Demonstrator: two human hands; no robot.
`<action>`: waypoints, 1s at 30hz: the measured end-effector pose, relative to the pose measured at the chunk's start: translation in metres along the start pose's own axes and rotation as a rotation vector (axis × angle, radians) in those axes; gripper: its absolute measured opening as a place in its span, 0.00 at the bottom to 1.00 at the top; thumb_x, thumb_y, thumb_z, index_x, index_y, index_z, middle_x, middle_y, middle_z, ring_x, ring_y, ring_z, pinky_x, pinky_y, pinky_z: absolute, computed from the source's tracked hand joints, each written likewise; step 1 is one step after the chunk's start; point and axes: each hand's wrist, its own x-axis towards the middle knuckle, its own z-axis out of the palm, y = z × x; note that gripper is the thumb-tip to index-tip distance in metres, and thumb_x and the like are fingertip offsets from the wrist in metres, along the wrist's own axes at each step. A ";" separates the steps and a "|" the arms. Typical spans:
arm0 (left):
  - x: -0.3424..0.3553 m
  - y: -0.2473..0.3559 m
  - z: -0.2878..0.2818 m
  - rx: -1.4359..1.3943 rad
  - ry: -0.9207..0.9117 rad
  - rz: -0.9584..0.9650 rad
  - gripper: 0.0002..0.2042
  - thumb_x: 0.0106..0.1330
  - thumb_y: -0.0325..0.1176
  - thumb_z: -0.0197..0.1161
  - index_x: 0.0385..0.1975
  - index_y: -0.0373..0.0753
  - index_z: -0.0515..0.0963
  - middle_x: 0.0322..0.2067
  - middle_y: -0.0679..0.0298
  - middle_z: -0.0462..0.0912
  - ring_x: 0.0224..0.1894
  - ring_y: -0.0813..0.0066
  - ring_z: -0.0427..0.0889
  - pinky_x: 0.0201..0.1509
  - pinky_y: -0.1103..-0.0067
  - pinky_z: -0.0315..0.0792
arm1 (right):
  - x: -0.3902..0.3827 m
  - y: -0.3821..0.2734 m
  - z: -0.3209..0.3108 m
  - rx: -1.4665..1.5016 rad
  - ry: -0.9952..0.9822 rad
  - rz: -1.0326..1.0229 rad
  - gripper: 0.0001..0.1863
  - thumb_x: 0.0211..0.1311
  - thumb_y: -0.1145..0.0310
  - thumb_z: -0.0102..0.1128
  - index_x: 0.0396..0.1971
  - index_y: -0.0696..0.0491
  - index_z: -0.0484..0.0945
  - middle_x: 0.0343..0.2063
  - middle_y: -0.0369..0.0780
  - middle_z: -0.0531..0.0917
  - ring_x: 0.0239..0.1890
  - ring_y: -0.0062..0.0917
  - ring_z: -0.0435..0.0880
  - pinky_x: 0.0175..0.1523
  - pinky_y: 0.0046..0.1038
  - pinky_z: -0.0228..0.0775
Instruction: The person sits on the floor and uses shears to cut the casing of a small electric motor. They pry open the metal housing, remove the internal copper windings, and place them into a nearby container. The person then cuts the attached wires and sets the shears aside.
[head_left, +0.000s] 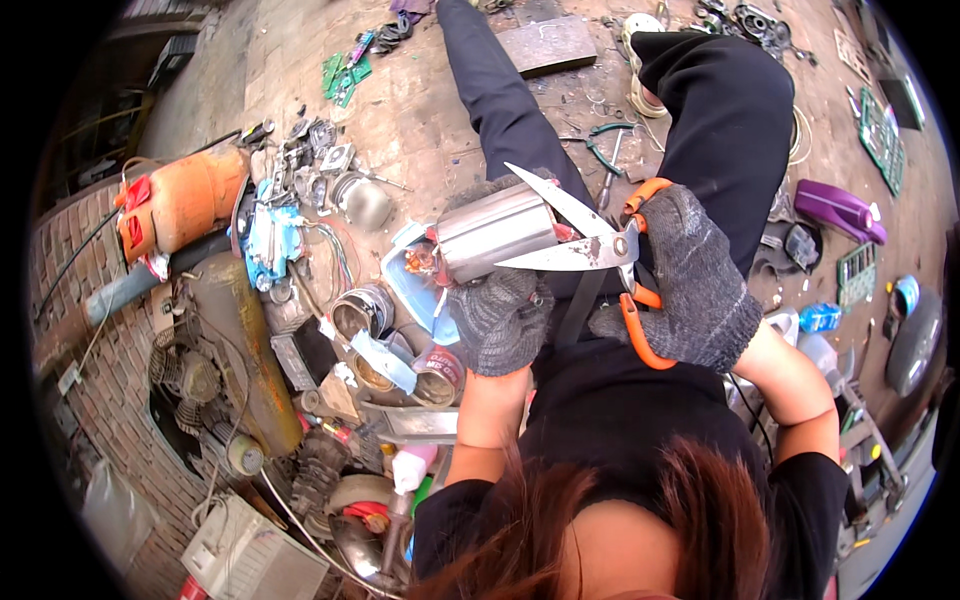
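Note:
My left hand (502, 322), in a dark grey knit glove, is wrapped round a shiny metal cylinder (492, 232). Reddish, copper-coloured windings show at the cylinder's left end and a red bit at its right end; it looks like a motor core. My right hand (695, 285), gloved alike, grips a pair of orange-handled shears (600, 250). Their handles are spread and the two blades stand apart, pointing left. One blade passes above the cylinder's right end, the other lies across its lower right. Whether the blades touch the metal I cannot tell.
At left stand an orange gas cylinder (190, 195), a rusty tank (235, 345), open tins (362, 312) and a light blue container (415, 275). Green-handled pliers (605, 150) and a flat block (545, 45) lie ahead. Right are a purple casing (840, 210) and green circuit boards (880, 142).

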 end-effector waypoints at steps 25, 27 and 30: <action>0.018 -0.015 0.008 0.517 -0.032 0.139 0.34 0.41 0.28 0.71 0.51 0.37 0.62 0.43 0.57 0.72 0.43 0.65 0.74 0.44 0.74 0.73 | -0.026 0.021 -0.007 0.115 -0.284 0.262 0.26 0.45 0.59 0.59 0.36 0.68 0.69 0.35 0.54 0.72 0.39 0.42 0.74 0.45 0.35 0.66; 0.020 -0.016 0.011 0.465 -0.014 0.146 0.34 0.41 0.28 0.71 0.51 0.38 0.62 0.45 0.57 0.71 0.46 0.64 0.73 0.49 0.72 0.71 | -0.029 0.025 -0.001 0.081 -0.277 0.232 0.27 0.46 0.58 0.59 0.36 0.68 0.69 0.35 0.54 0.72 0.40 0.42 0.74 0.45 0.34 0.66; 0.020 -0.016 0.005 0.235 -0.009 0.083 0.34 0.41 0.28 0.71 0.52 0.38 0.61 0.47 0.56 0.69 0.49 0.62 0.71 0.54 0.70 0.67 | -0.031 0.028 0.000 0.051 -0.258 0.197 0.27 0.46 0.57 0.59 0.37 0.68 0.69 0.35 0.54 0.72 0.40 0.41 0.74 0.45 0.34 0.67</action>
